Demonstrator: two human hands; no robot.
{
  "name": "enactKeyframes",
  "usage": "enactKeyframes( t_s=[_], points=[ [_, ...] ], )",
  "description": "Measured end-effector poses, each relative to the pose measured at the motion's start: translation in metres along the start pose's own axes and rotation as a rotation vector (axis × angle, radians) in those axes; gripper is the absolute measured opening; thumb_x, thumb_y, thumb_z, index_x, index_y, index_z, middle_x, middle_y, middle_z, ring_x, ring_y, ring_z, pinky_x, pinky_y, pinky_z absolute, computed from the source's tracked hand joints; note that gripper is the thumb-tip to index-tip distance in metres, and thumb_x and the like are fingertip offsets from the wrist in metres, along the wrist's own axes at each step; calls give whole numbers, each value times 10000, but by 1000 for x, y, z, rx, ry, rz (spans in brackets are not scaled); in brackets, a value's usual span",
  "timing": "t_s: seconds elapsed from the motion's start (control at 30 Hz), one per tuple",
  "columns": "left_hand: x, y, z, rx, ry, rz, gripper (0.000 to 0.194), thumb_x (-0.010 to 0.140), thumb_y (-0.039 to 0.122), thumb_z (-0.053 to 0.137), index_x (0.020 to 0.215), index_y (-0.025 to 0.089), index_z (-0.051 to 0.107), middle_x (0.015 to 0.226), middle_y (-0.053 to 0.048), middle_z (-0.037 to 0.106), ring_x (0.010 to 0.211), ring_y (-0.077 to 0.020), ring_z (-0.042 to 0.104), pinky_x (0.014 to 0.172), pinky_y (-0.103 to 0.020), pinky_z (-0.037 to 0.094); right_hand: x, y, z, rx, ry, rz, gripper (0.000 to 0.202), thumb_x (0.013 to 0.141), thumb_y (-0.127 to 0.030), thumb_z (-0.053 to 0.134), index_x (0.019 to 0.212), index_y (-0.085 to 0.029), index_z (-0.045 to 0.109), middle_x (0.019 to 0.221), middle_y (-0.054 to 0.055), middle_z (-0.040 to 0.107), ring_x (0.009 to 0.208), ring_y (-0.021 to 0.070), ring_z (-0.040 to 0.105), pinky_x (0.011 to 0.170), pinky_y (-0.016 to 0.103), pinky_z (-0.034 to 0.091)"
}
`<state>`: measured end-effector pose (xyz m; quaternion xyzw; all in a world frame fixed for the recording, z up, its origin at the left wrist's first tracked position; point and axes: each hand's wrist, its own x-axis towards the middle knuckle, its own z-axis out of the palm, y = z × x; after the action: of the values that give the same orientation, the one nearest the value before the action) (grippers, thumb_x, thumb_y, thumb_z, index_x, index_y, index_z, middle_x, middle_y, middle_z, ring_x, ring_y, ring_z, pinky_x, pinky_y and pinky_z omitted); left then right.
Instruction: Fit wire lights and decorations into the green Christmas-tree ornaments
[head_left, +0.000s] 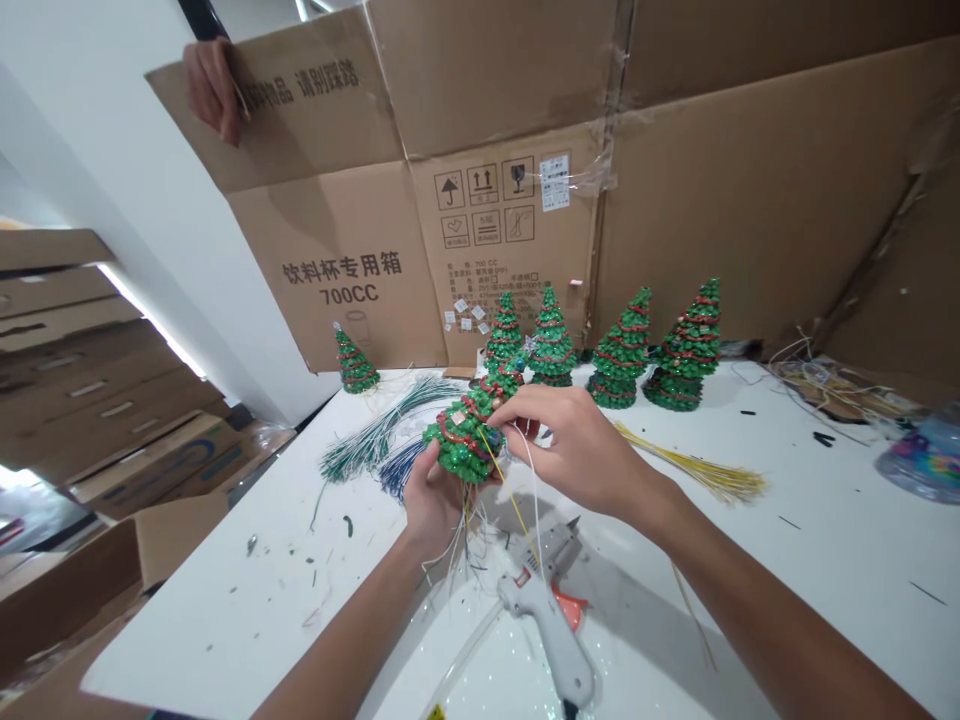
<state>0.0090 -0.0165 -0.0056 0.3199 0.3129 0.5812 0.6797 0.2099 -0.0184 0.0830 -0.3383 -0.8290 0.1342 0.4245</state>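
Note:
A small green glittery Christmas tree [466, 450] with red garland is tilted in my left hand [435, 500], whose fingers wrap round its base. Thin wires hang below that base. My right hand [574, 445] is at the tree's right side, its thumb and index finger pinched on a white wire [534, 480] that loops down over the table. Beside it a yellow wire [514, 500] runs from the tree downward. Under my hands lies a grey-white hot glue gun [551, 640] with an orange trigger.
Several finished-looking trees [551, 340] stand along the back, one small tree [356, 362] at left. Bundles of green wire [375, 440], blue wire [401, 468] and yellow wire [697, 468] lie on the white table [247, 620]. Cardboard [510, 80] walls the back; another person's hand [215, 90] grips it.

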Motion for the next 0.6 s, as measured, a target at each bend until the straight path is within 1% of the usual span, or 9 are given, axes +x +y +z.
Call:
enactKeyframes(
  t_s=[0.2,0.4,0.5,0.6],
  points=[
    [-1,0,-2,-23,6,-16,539,825,602,716,1100,141,760,985,-129,801,1023,-375,750,825,-450,617,0,-3,1,32,4,-18,217,953,-82,615,956,-214,787,953,24,810,850,178,715,794,324,522],
    [-1,0,0,-28,0,-21,526,832,595,707,1108,150,765,982,-127,803,994,-363,755,805,-446,619,1,-4,3,39,-4,-21,210,955,-76,623,958,-207,787,937,28,803,850,181,710,795,323,514],
    [-2,1,2,-9,-17,-13,520,807,595,737,1068,146,769,991,-131,806,1008,-375,752,815,-453,621,1,-4,3,35,-11,-20,214,951,-64,625,963,-201,789,931,30,798,851,179,704,792,319,508],
    [-2,0,4,-17,-16,-6,474,812,572,738,1018,146,771,987,-134,807,1031,-385,749,826,-462,623,1,-3,4,0,-11,-29,215,948,-53,622,957,-190,789,893,27,779,820,174,679,778,319,493]
  ],
)
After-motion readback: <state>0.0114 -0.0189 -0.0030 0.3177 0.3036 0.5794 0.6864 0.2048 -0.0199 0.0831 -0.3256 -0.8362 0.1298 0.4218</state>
